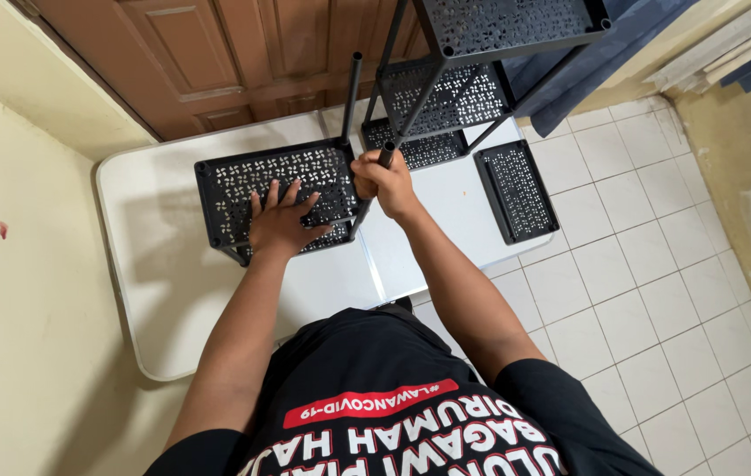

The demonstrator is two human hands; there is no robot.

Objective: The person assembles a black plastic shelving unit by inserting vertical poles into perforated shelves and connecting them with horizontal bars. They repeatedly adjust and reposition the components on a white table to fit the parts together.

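Note:
A black perforated shelf tray (234,181) stands on short legs on a white folding table (146,264). My left hand (280,220) lies flat on the tray, fingers spread. My right hand (382,179) is closed around a black pole (387,154) at the tray's right front corner. Another black pole (353,88) rises upright from the tray's far right corner. To the right stands a taller black rack (472,53) with several perforated shelves.
A loose black perforated tray (515,189) lies on the table's right end. A brown wooden door (243,53) is behind the table. White floor tiles (649,291) spread to the right, a cream wall (14,308) to the left, and dark blue cloth (605,53) hangs at upper right.

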